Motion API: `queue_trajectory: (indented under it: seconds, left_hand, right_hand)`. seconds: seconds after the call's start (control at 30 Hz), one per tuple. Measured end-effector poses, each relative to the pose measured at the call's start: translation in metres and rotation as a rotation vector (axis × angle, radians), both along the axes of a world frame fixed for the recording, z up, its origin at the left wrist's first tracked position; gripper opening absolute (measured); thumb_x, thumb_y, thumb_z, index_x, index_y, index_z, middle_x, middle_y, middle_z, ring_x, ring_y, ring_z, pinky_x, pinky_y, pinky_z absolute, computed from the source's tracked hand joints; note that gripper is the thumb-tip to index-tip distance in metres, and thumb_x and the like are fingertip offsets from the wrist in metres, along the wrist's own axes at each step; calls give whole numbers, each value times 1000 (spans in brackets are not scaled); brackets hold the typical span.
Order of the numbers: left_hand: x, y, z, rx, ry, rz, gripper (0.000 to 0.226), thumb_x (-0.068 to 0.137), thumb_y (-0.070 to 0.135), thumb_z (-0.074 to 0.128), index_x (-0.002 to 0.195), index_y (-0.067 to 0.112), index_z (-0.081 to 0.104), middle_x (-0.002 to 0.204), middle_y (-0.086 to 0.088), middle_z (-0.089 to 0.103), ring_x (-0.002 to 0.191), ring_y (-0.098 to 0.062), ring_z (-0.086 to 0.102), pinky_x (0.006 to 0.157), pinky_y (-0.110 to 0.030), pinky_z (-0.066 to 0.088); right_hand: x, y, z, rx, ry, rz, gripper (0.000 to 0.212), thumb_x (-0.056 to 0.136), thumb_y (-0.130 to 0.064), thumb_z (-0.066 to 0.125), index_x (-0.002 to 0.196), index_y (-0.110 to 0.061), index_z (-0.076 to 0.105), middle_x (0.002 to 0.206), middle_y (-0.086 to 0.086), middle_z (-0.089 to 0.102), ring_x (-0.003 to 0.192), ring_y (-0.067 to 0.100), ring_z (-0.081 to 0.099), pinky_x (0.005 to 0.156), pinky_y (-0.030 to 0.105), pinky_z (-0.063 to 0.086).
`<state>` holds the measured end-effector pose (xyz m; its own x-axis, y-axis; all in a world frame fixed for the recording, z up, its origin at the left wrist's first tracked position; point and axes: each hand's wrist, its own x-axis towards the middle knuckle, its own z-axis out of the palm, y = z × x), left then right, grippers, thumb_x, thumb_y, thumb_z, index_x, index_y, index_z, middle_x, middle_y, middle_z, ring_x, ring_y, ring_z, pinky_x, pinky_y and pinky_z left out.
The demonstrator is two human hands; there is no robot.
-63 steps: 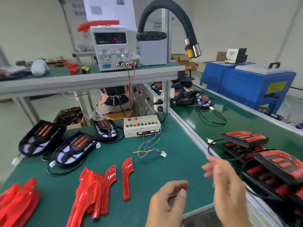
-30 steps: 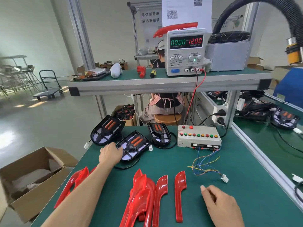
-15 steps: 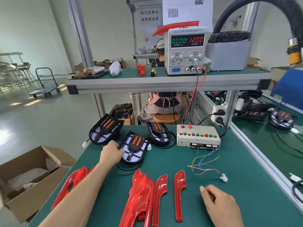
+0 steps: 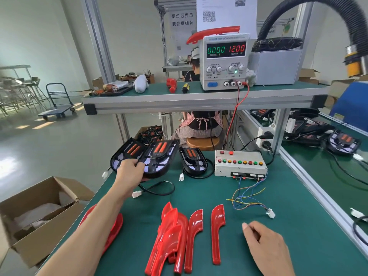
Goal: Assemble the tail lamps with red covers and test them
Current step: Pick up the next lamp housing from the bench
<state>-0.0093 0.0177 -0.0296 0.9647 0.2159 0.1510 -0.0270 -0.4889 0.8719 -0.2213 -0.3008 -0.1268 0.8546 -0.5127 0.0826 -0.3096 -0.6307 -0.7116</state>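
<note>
My left hand (image 4: 129, 171) grips the near edge of a black tail lamp housing (image 4: 161, 158) with orange strips and holds it tilted above the green bench. Its black cable with a white plug (image 4: 136, 194) trails down to the mat. Two more black housings lie behind, one at the left (image 4: 123, 155) and one at the right (image 4: 192, 159). Several red covers (image 4: 175, 236) lie in a row near me, with a single one (image 4: 218, 232) apart at the right. My right hand (image 4: 264, 246) rests on the mat with fingers loosely curled, holding nothing.
A grey test box (image 4: 240, 163) with coloured buttons trails wires to a white connector (image 4: 270, 213). A power supply (image 4: 226, 60) reading 12.00 stands on the upper shelf. An open cardboard box (image 4: 39, 214) sits left of the bench. More lamps (image 4: 343, 141) lie on the right bench.
My left hand has closed on the middle housing and lifted it off the mat, tilting it up. Its cable now hangs to the bench. My right hand has stayed put.
</note>
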Motion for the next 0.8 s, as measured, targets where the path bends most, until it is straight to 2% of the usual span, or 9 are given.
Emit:
queue_trajectory:
  seconds: [0.03,0.13,0.27,0.33,0.43,0.57,0.67,0.73,0.8]
  left_hand:
    - [-5,0,7,-41,-30,-26,29,88,4,50,59,2,47,56,-2,51,46,-15,60,46,-23,52]
    - [-19,-2,32,-73,-95,-183,31,83,18,48,78,-12,52,71,-12,55,64,-23,58,65,-41,55]
    - [-46,-15,75,169,-197,-404,37,87,33,46,87,-1,61,69,-10,51,67,-15,44,64,-35,39]
    - [-59,-30,95,304,-267,-502,30,94,32,47,92,9,67,73,-12,60,66,-15,50,65,-34,42]
    - [-72,-55,117,498,-380,-626,20,103,18,49,104,11,69,92,-5,69,86,-21,62,79,-38,49]
    - [-90,-95,132,667,-487,-819,24,104,14,51,119,9,69,105,1,66,99,-15,57,90,-31,43]
    - [-101,-119,129,690,-476,-947,26,104,16,54,124,10,70,113,-4,69,106,-16,60,97,-29,44]
    - [-106,-131,124,661,-475,-996,26,103,16,56,123,10,71,113,-4,70,107,-17,62,97,-32,46]
    - [-111,-142,117,612,-525,-1042,22,100,13,61,118,8,73,109,-5,72,105,-18,64,95,-33,48]
  right_hand:
    - [0,0,-1,-6,-7,1,33,95,-48,60,72,-24,57,59,-13,56,69,13,56,61,26,42]
    - [-1,-2,-3,36,-66,11,29,95,-41,65,72,-23,61,60,-5,56,69,21,57,63,29,45]
    - [-11,-2,6,284,-282,-36,20,96,-22,68,79,-32,70,65,-2,66,71,21,64,66,12,45]
    - [-15,-3,16,362,-412,-82,21,97,-19,66,89,-38,70,84,2,72,79,23,67,67,5,44]
    - [-23,-4,49,386,-602,-74,13,101,-30,61,110,-36,68,110,-13,64,101,17,66,77,2,43]
    - [-32,-20,111,127,-799,103,50,101,-51,41,143,-25,51,135,-23,48,131,-1,46,102,6,34]
    - [-30,-33,142,-79,-607,299,57,102,-60,34,147,-29,48,140,-32,46,136,-10,38,106,2,25]
    - [-28,-37,147,-135,-388,413,59,98,-70,28,143,-40,52,131,-46,46,127,-19,43,101,1,28]
    - [-30,-37,142,-133,-230,485,46,94,-70,28,130,-56,53,117,-48,56,115,-20,51,93,5,37]
